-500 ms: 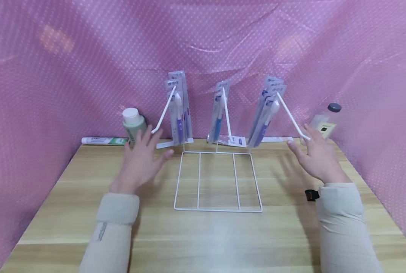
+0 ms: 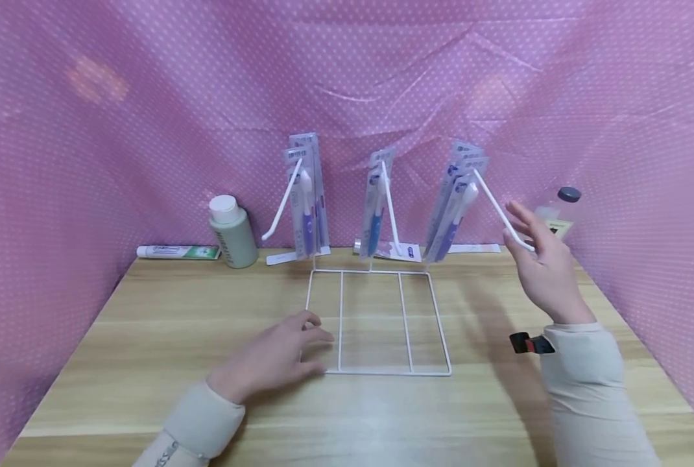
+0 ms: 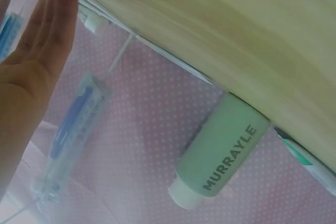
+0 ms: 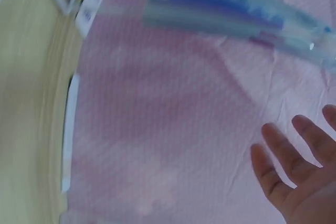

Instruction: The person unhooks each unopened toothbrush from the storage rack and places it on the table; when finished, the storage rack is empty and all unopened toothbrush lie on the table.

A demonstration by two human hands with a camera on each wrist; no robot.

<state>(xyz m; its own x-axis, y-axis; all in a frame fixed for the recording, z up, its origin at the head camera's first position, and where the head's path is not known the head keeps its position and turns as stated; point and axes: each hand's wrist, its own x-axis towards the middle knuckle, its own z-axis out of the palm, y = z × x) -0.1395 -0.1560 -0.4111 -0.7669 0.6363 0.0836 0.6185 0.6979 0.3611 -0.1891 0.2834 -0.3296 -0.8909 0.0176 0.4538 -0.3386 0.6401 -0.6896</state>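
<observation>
A white wire display rack (image 2: 402,318) stands on the table with packaged toothbrushes hanging on its three arms: a left bunch (image 2: 307,201), a middle one (image 2: 376,207) and a right one (image 2: 454,207). My left hand (image 2: 268,360) hovers at or touches the left side of the rack's base, its fingers loosely extended; contact cannot be made out. In the left wrist view, that hand (image 3: 37,61) has straightish fingers. Near the tip of the rack's right arm is my right hand (image 2: 545,266), fingers spread. The right wrist view shows these fingers (image 4: 283,153) holding nothing.
Along the back edge are a toothpaste tube (image 2: 178,252), a green bottle with a white cap (image 2: 234,237), another tube (image 2: 402,251), narrow white boxes (image 2: 474,248) and a dark-capped clear bottle (image 2: 557,211). A pink dotted curtain (image 2: 394,58) surrounds the wooden table (image 2: 382,415).
My left hand has come down from beside the rack's left arm to the left side of its base. The right hand has turned more upright near the right arm's tip. The head view has shifted slightly.
</observation>
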